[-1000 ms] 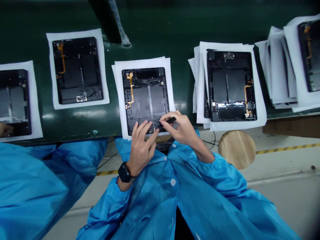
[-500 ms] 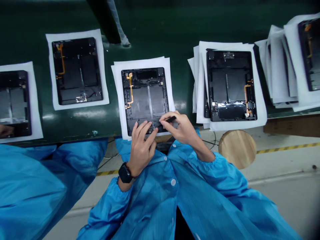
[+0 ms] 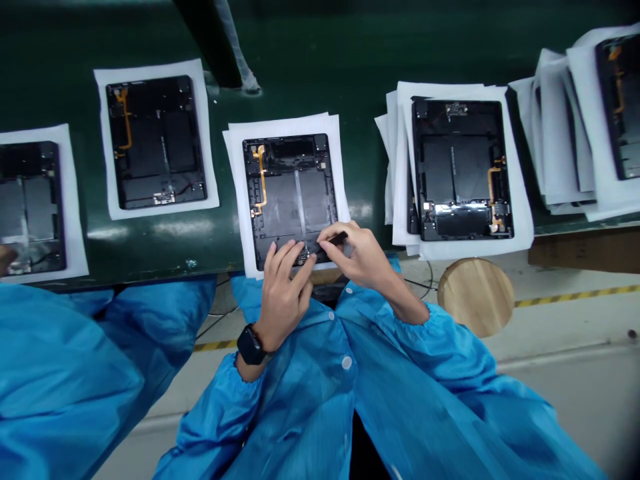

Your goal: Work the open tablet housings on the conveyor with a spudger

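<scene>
Tablets, backs off: five in view along the green belt (image 3: 300, 60), each a black rectangular chassis on white paper.

Far-left tablet (image 3: 30, 207): cut by the frame edge, matte grey panels inside. A co-worker's hand (image 3: 4, 257) is at its near corner, with a blue sleeve (image 3: 60, 373) below.

Second tablet (image 3: 155, 143): one orange flex ribbon (image 3: 123, 120) down its left side, single sheet under it.

Centre tablet (image 3: 290, 193) is yours, straight ahead at the belt's near edge. It has the same orange ribbon on the left and two flat grey panels with a pale strip between. It sits on two sheets (image 3: 235, 200).

Your left hand (image 3: 283, 290) lies fingers-out on the tablet's bottom edge, holding nothing, with a black smartwatch (image 3: 249, 345) on the wrist. Your right hand (image 3: 363, 257) is pinched on one slim black stick tool (image 3: 334, 240). The tool's tip is down at that same bottom edge, just beside your left fingertips. The hands are close; I can't tell if they touch.

Fourth tablet (image 3: 460, 170): ribbon on its right side, glossy strip along the bottom, on a fanned stack of several sheets.

One round wooden stool (image 3: 475, 297) stands below it, off the belt, with a pale smooth top.

Far-right tablet (image 3: 620, 107): partly out of frame, on a loose paper pile (image 3: 560, 133).

One yellow floor stripe (image 3: 575, 297) runs along the right.

Your smock (image 3: 350, 400) is shiny blue with white snaps.
</scene>
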Demonstrator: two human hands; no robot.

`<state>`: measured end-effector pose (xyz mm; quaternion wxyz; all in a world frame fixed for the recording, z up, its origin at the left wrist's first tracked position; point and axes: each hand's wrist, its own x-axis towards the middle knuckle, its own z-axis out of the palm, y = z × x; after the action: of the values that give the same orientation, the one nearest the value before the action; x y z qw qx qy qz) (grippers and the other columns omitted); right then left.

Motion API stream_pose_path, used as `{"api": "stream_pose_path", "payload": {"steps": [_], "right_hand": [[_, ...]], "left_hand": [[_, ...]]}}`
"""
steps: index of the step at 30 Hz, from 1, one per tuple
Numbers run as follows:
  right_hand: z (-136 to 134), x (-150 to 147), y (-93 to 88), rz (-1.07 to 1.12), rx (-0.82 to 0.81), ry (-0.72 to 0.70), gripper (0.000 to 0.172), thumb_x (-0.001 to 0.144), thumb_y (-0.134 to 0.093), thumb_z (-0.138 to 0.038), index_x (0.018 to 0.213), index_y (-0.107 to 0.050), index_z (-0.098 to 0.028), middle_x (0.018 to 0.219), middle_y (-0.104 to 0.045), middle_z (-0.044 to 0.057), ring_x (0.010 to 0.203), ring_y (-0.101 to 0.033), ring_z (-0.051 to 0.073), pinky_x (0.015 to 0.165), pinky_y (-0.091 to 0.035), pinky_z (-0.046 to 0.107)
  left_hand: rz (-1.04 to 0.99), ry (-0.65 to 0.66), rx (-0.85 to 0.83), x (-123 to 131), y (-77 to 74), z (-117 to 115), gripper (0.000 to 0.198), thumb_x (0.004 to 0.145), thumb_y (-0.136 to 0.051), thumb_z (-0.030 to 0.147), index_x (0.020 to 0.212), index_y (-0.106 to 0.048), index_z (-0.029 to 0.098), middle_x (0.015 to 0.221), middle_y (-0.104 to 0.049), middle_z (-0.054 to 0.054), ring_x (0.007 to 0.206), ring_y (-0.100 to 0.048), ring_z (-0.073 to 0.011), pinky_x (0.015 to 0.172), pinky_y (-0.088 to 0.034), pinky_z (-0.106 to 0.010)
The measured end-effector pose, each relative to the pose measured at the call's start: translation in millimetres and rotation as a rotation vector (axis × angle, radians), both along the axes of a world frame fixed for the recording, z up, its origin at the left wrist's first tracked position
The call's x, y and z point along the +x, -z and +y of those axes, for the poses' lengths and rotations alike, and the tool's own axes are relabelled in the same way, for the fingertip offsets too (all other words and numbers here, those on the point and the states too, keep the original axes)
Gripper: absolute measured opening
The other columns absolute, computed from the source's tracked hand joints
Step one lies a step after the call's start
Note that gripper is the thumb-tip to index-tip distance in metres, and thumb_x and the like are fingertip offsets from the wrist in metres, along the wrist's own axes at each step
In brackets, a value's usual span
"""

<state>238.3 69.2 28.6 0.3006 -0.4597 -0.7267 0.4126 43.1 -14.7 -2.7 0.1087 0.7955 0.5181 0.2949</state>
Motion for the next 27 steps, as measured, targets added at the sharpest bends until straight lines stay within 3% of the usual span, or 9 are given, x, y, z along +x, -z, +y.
{"api": "stream_pose_path", "payload": {"steps": [7, 14, 21, 24, 27], "right_hand": [[4.5, 2.8, 2.4, 0.050, -0.054, 0.025, 0.009, 0.100, -0.061, -0.024, 0.097, -0.069, -0.021, 0.088, -0.076, 0.003, 0.076, -0.067, 0.018, 0.071, -0.048, 0.030], [6.7, 4.7, -1.5, 0.124, -0.083, 0.013, 0.009, 0.100, -0.063, -0.023, 0.096, -0.070, -0.019, 0.086, -0.075, 0.002, 0.074, -0.067, 0.016, 0.070, -0.050, 0.028], [1.8, 11.2, -5.1, 0.279, -0.120, 0.175, 0.008, 0.099, -0.069, -0.028, 0.096, -0.071, -0.020, 0.082, -0.072, 0.001, 0.072, -0.067, 0.015, 0.072, -0.054, 0.030], [-6.7, 15.4, -1.2, 0.314, -0.119, 0.281, 0.009, 0.100, -0.070, -0.030, 0.097, -0.071, -0.021, 0.078, -0.070, -0.001, 0.071, -0.068, 0.015, 0.072, -0.053, 0.031], [-15.9, 19.1, 4.7, 0.352, -0.161, 0.375, 0.012, 0.099, -0.072, -0.033, 0.102, -0.071, -0.022, 0.077, -0.073, 0.000, 0.072, -0.070, 0.016, 0.071, -0.054, 0.031]], "left_hand": [[-0.005, -0.003, -0.007, -0.3, 2.2, -0.1, 0.057, 0.095, -0.054, 0.002, 0.147, -0.059, 0.025, 0.151, -0.060, -0.015, 0.153, -0.049, -0.0330, 0.127, -0.038, -0.070], [-0.007, -0.037, -0.003, 3.3, 0.0, 1.1, 0.050, 0.097, -0.056, 0.003, 0.141, -0.061, 0.024, 0.148, -0.061, -0.015, 0.149, -0.052, -0.0329, 0.128, -0.039, -0.069], [0.035, -0.071, -0.040, 9.9, -5.0, 0.4, 0.050, 0.098, -0.057, 0.006, 0.145, -0.059, 0.025, 0.149, -0.059, -0.015, 0.149, -0.050, -0.0335, 0.128, -0.038, -0.068], [0.076, -0.052, -0.044, 5.7, -12.9, 5.2, 0.043, 0.100, -0.057, 0.009, 0.140, -0.062, 0.025, 0.144, -0.061, -0.015, 0.143, -0.055, -0.0344, 0.123, -0.043, -0.067], [0.063, -0.006, -0.087, -4.5, -31.9, 27.3, 0.027, 0.103, -0.058, 0.018, 0.127, -0.068, 0.026, 0.131, -0.068, -0.012, 0.130, -0.062, -0.0320, 0.114, -0.051, -0.061]]}}
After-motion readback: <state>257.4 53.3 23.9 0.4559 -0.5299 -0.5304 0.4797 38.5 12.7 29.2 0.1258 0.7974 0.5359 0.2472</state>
